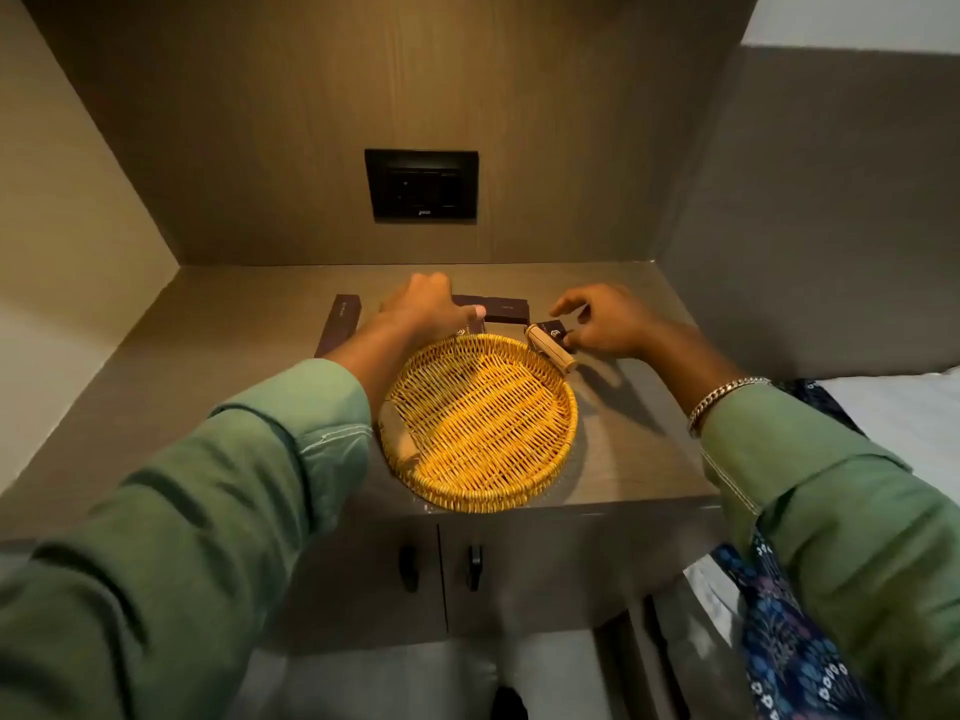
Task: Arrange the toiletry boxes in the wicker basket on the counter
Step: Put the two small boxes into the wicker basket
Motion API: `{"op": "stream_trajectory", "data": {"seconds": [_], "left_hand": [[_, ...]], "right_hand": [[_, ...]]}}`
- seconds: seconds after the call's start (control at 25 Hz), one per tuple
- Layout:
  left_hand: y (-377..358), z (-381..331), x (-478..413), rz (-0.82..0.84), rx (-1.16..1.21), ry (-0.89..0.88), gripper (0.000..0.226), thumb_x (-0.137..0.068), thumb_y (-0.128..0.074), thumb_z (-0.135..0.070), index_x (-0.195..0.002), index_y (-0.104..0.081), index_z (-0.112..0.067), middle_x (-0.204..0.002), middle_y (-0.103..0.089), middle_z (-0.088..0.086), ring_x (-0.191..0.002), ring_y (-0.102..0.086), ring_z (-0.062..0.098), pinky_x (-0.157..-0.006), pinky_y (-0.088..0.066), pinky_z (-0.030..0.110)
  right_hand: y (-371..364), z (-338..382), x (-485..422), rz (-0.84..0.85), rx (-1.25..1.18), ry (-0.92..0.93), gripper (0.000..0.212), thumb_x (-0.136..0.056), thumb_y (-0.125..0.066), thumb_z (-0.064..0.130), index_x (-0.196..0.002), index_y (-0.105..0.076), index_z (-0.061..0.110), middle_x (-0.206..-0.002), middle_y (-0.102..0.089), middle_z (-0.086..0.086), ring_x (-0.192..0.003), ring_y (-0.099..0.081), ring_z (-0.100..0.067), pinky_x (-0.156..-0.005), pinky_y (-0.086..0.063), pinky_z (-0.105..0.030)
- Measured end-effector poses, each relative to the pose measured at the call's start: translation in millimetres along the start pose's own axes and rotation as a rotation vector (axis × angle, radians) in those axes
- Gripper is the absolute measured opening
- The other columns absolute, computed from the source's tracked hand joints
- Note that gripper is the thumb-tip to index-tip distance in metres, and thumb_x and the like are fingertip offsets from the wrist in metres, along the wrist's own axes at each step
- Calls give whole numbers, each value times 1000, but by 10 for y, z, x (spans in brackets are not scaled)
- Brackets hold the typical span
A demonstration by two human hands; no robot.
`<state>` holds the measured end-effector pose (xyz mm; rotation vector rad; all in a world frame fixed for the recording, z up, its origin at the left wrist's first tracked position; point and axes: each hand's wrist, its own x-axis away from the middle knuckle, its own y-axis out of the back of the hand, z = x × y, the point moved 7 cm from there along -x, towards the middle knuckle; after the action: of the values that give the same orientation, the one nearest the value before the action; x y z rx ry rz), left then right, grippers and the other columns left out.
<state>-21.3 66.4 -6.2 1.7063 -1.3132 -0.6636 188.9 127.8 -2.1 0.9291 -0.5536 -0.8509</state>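
I see a grey-brown wood-grain counter (613, 449) carrying a round yellow wicker basket (480, 423) at its centre. At eleven o'clock lies a long dark brown box (340, 324), at twelve another dark brown rectangular box (504, 310), and at one a small dark square box (551, 330).

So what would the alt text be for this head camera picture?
Two hands, left hand and right hand, reach for dark toiletry boxes on a counter behind an empty wicker basket; a black switch panel is above.
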Motion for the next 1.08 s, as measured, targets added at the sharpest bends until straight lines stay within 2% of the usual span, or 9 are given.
{"op": "stream_trajectory", "data": {"seconds": [0.2,0.32,0.44,0.56,0.68,0.76,0.84,0.92,1.08], "left_hand": [[-96,-41,-137,72,-159,103,66,-68,-70,-61,-113,-57,-14,-99,-60,7,-93,-59,28,-81,-53,43],[-146,-92,-199,71,-193,84,59,-71,-71,-55,-112,-57,-14,-91,-56,4,-87,-54,25,-69,-48,36],[-173,-132,-256,65,-120,65,46,-74,-72,-41,-108,-57,-13,-80,-54,1,-81,-55,22,-66,-48,35],[-90,-186,-294,24,-40,-37,44,-73,-75,-33,-108,-56,-13,-93,-60,6,-86,-58,24,-75,-54,39],[176,-351,-232,-67,108,-264,58,-69,-79,-27,-119,-52,-13,-115,-59,9,-98,-52,17,-74,-46,29],[348,-436,-104,-85,172,-372,66,-66,-81,-30,-122,-51,-13,-116,-58,7,-96,-50,14,-70,-42,23],[382,-470,51,3,184,-414,60,-66,-79,-34,-117,-54,-15,-106,-59,2,-88,-54,11,-62,-42,16],[242,-479,246,167,112,-439,54,-67,-78,-36,-113,-57,-18,-97,-56,-4,-85,-56,10,-57,-40,14],[-103,-433,583,335,-94,-495,56,-69,-76,-40,-118,-57,-23,-102,-55,-4,-92,-54,15,-65,-46,25]], "right_hand": [[-213,-26,-211,158,24,10,53,-74,-75,17,-123,-56,22,-134,-53,-8,-122,-48,-27,-89,-42,-37],[-252,-43,-262,191,34,42,45,-74,-75,17,-116,-60,24,-123,-59,-5,-113,-54,-24,-95,-48,-45],[-257,-96,-275,154,16,40,44,-74,-76,20,-114,-61,24,-118,-61,-3,-108,-56,-21,-93,-50,-45],[-222,-179,-216,100,-66,-6,60,-71,-79,19,-126,-55,21,-126,-59,-8,-110,-55,-19,-92,-50,-38],[-76,-252,-112,6,-95,-40,66,-70,-79,17,-129,-51,23,-128,-57,-7,-108,-52,-17,-77,-47,-25],[102,-225,0,-88,-92,-47,65,-71,-79,21,-129,-50,26,-128,-57,-6,-110,-53,-19,-77,-43,-26],[313,-108,161,-184,-49,-29,66,-71,-79,32,-129,-49,28,-123,-59,-3,-107,-54,-18,-78,-42,-27],[447,118,393,-250,-24,23,68,-67,-77,45,-128,-50,30,-112,-58,4,-97,-55,-11,-70,-40,-20],[244,590,932,-179,6,101,76,-61,-70,62,-129,-46,37,-108,-57,11,-91,-53,-1,-68,-38,-19]]}}
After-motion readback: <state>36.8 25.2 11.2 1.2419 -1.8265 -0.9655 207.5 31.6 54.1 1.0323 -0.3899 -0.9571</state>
